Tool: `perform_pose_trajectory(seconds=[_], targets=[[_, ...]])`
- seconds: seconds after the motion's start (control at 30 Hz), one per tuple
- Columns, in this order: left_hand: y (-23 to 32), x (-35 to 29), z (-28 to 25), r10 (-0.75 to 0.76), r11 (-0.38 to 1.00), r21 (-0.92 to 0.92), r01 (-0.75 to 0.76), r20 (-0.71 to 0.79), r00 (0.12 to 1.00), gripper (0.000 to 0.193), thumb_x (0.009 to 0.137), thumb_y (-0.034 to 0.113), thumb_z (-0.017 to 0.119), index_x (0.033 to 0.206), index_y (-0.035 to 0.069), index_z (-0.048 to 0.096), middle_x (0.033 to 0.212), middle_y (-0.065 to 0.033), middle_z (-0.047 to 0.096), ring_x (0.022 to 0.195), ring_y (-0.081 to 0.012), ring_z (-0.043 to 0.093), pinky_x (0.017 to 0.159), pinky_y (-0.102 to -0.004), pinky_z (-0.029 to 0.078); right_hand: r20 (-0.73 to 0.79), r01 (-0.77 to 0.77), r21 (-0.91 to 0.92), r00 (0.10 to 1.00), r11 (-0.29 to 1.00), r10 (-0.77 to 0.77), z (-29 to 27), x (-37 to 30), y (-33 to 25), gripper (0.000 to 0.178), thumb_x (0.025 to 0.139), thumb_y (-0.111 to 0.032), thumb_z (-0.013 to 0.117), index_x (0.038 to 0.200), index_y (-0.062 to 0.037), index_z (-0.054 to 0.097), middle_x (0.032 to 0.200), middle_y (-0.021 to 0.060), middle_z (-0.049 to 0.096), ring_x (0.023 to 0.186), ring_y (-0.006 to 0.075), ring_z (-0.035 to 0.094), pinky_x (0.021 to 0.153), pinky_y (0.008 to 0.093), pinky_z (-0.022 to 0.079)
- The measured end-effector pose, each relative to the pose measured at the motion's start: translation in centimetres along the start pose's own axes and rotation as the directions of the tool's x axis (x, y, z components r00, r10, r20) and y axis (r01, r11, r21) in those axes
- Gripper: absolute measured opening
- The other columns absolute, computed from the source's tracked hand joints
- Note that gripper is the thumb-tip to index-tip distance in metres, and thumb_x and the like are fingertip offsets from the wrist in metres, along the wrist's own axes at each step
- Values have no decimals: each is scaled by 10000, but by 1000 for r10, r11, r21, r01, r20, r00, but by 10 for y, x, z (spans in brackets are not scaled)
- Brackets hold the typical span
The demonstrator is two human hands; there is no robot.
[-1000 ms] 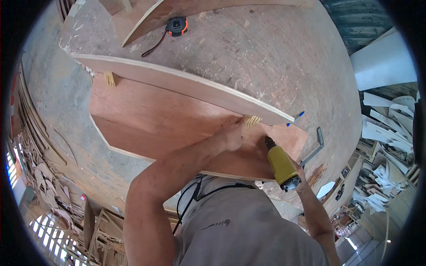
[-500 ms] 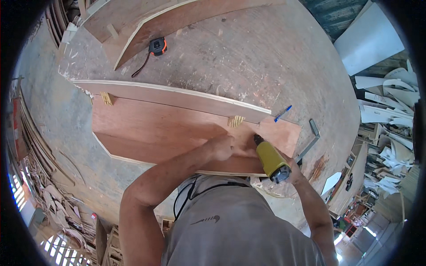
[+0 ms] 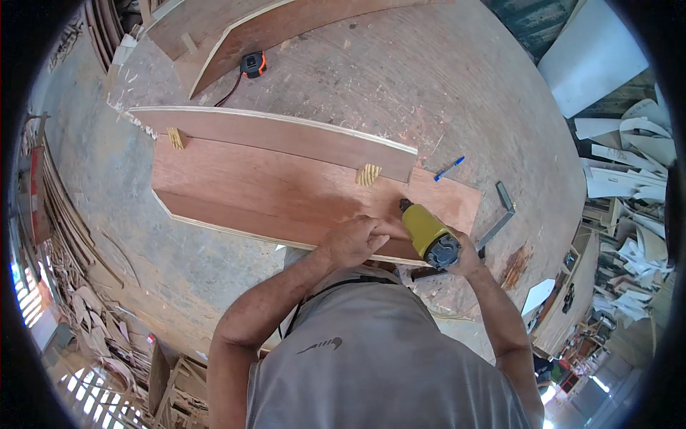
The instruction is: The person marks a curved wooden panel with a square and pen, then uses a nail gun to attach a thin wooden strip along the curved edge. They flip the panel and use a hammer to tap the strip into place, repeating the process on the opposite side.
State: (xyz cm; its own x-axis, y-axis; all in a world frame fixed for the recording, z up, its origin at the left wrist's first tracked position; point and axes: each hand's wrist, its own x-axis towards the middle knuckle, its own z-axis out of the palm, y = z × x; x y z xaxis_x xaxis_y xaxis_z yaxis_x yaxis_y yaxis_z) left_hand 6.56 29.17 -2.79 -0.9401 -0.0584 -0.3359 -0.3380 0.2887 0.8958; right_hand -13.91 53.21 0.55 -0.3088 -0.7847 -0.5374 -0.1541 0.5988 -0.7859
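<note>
My right hand is wrapped round the handle of a yellow-green power drill. The drill's black nose points up and left over the right part of a shallow plywood box. My left hand is closed at the box's near side, its fingertips bunched just left of the drill; whether something small is in them I cannot make out. Two small wood blocks, one at the left and one nearer the drill, sit in the corner along the box's far upright strip.
A blue pen lies by the box's right end, with a metal try square beyond it. Farther off are a black and orange tape measure and another plywood assembly. Offcuts pile up at the left.
The drill has shifted slightly left and up. My left hand has drawn back toward the box's near edge, its fingers now pointing right. The far strip's right end appears shifted left.
</note>
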Motion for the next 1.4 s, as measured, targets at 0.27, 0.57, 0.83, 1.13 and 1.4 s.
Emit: perform_pose_trajectory(seconds=[0.27,0.57,0.83,1.13,1.4], targets=[[8,-3,-1,-99,994,52,101,-38,994,559,963,379,565,1297,-67,530,1148,-278,637,1082,-390,629,940,-443,498,-25,71,-333,996,940,-84,-2,-3,-11,681,677,-107,778,1305,21,546,1235,171,640,1138,244,628,994,323,480],[3,9,-3,-127,991,-21,129,70,989,522,987,388,528,1294,-33,546,1129,-257,650,1054,-379,641,928,-427,505,-35,156,-548,977,822,-209,11,-3,-1,868,669,-138,760,1456,-39,406,1345,198,573,1176,342,600,1017,384,478],[-7,9,-7,-195,955,-226,193,14,981,508,1009,379,523,1314,-26,539,1184,-220,652,1098,-311,640,951,-378,498,-36,128,-646,980,753,-197,24,-3,-37,875,735,28,610,1540,-126,303,1346,203,562,1120,371,616,969,444,501],[-39,19,-61,-601,467,-867,175,-167,781,875,907,638,566,1421,-53,410,1375,-218,521,1129,-304,601,877,-411,512,-226,54,-537,952,842,-205,12,-34,-18,777,703,-79,802,1404,10,478,1361,168,574,1221,249,590,1036,339,461],[-12,62,-119,-661,257,-966,37,-148,736,889,896,648,564,1321,-113,391,1192,-252,554,1019,-329,633,797,-394,586,-583,135,427,797,894,158,36,-92,48,645,775,-92,749,1373,-31,516,1250,142,638,1138,271,627,1005,404,492]])
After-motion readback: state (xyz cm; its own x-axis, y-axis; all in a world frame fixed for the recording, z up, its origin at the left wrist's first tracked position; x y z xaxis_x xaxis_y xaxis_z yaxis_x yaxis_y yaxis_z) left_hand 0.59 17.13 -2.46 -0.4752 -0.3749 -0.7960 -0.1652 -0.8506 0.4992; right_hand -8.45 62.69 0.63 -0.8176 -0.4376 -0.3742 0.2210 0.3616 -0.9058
